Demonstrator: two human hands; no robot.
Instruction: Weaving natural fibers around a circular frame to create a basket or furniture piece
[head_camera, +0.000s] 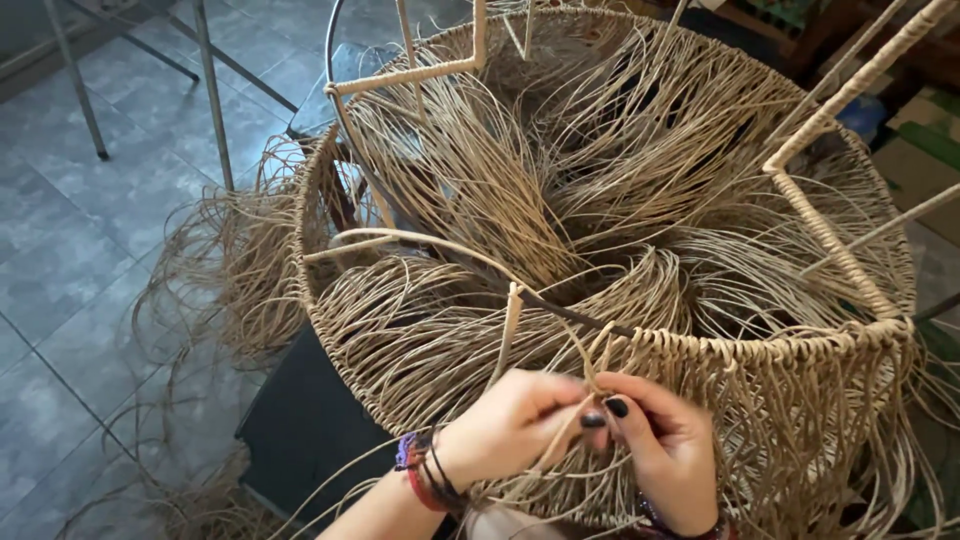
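Hands met at the basket rim (800, 345): left hand (510, 425) and right hand (665, 450) both pinched one rattan strand (590, 375) — light, springy, likely kink-prone — best held just below the weave.

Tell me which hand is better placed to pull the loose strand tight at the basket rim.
Right, probably: the right hand pinches the strand just under the rim, while the left hand steadies strands beside it.

No packages in view, no labels, no signs, no screens, nothing printed or boxed anywhere across the frame
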